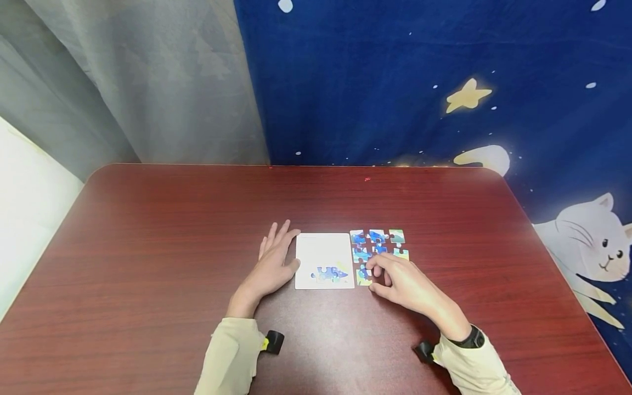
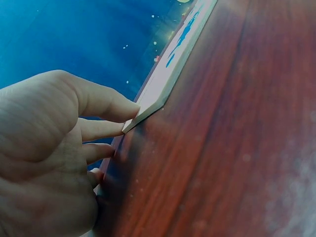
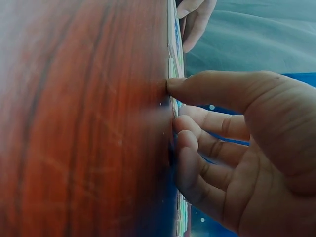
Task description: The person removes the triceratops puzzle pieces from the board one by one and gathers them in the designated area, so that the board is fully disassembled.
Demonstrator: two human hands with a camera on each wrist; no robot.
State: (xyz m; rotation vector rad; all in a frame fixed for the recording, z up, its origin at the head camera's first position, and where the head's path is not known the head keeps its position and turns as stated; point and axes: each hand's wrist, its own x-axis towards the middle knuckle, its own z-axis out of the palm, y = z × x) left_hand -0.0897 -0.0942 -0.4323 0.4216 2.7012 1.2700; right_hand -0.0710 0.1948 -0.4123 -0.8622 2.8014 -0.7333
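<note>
A white square puzzle board (image 1: 323,249) lies flat on the table, with a blue picture patch (image 1: 329,274) of joined pieces low on it. My left hand (image 1: 270,269) rests along the board's left side, its fingers mostly straight, index tip at the upper corner and thumb at the edge. To the right of the board, loose puzzle pieces (image 1: 377,236) lie in rows, blue with some green and yellow. My right hand (image 1: 402,282) has thumb and bent fingers about the lowest puzzle piece (image 1: 364,278), pinching it beside the board. This hand partly hides other pieces.
The dark red wooden table (image 1: 173,236) extends around the board. Behind it hang a grey curtain (image 1: 197,82) and a blue curtain (image 1: 345,82) with stars and a white cat. A black band (image 1: 471,337) circles the right wrist.
</note>
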